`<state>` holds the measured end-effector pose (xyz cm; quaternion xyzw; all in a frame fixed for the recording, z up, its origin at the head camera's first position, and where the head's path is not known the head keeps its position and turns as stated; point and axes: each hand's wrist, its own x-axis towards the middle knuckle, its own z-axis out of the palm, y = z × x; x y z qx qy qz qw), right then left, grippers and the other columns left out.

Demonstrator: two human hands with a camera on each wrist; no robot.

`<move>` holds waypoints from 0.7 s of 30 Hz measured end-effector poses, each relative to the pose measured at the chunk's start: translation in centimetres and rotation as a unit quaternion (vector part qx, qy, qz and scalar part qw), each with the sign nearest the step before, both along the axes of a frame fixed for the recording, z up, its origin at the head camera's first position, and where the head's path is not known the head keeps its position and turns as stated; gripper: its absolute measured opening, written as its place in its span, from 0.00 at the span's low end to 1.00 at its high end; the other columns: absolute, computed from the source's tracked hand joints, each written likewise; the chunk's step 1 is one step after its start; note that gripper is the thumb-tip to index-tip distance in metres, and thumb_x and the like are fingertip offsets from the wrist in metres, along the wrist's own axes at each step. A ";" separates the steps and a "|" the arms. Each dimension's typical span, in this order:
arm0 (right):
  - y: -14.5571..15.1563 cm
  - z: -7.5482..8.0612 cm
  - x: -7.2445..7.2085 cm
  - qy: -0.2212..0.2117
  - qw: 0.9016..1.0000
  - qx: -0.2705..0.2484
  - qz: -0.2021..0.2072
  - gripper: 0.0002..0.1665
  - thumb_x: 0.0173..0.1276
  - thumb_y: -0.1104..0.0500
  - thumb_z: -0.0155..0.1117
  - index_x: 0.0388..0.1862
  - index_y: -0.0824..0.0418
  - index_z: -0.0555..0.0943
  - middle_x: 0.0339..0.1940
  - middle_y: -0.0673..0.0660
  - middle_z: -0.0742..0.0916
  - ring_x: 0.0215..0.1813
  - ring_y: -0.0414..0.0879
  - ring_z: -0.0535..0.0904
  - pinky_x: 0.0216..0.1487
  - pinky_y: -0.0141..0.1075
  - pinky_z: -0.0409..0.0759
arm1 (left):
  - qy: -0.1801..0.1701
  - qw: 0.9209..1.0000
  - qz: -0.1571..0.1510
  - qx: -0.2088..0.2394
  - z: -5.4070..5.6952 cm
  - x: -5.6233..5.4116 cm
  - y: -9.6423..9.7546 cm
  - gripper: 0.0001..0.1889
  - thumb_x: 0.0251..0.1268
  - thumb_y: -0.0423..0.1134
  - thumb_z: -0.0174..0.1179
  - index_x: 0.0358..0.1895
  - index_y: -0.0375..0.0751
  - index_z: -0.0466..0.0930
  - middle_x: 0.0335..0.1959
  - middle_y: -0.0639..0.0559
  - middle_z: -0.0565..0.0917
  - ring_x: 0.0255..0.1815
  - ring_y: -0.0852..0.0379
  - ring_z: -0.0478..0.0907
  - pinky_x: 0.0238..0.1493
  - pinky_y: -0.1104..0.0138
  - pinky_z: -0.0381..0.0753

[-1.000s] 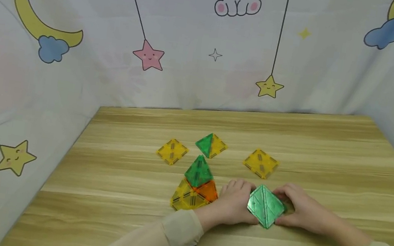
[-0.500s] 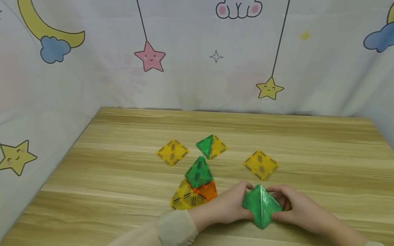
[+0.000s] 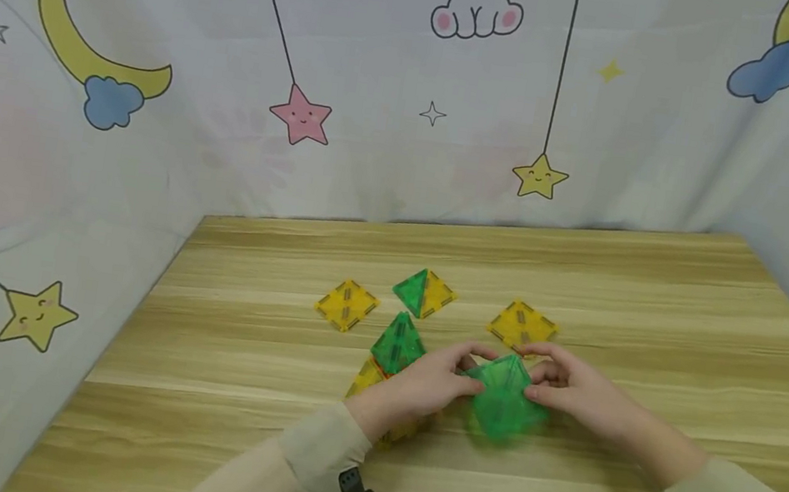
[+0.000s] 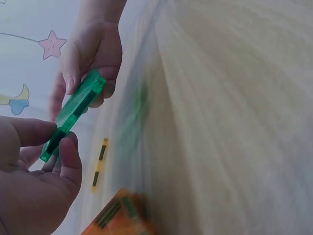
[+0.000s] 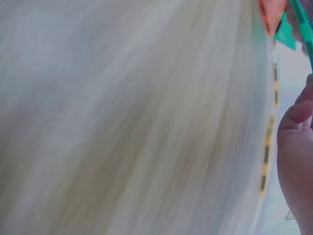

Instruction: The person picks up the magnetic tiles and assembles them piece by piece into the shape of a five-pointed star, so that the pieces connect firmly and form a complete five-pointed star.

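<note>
Both hands hold a translucent green magnetic tile piece (image 3: 504,404), blurred in the head view, above the wooden table. Pinched by its left corner, it sits between the thumb and fingers of my left hand (image 3: 430,381). My right hand (image 3: 574,389) grips the opposite corner with thumb and fingers. In the left wrist view the green piece (image 4: 76,115) is seen edge-on, tilted, raised off the table. Just left, a structure of green (image 3: 398,347), yellow and orange magnetic tiles stands partly hidden behind my left hand and wrist.
Flat on the table (image 3: 227,357) behind lie a yellow tile pair (image 3: 347,305), a green-and-yellow pair (image 3: 424,293) and another yellow pair (image 3: 523,326). A printed cloth (image 3: 375,168) hangs behind the table's far edge.
The green piece has moved slightly left and its face has tipped, now blurred. Both hands have shifted left with it, and my left forearm covers more of the tile structure.
</note>
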<state>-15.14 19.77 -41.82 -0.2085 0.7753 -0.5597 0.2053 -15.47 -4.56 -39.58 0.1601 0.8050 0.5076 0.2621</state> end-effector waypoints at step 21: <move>-5.4 -0.6 -1.1 0.013 0.997 -0.056 -0.048 0.27 0.65 0.59 0.63 0.60 0.69 0.70 0.45 0.60 0.81 0.39 0.43 0.78 0.37 0.34 0.77 | 0.190 0.973 -0.013 -0.129 1.8 -2.0 -3.3 0.17 0.68 0.42 0.56 0.58 0.43 0.74 0.53 0.50 0.74 0.49 0.53 0.72 0.45 0.62 0.74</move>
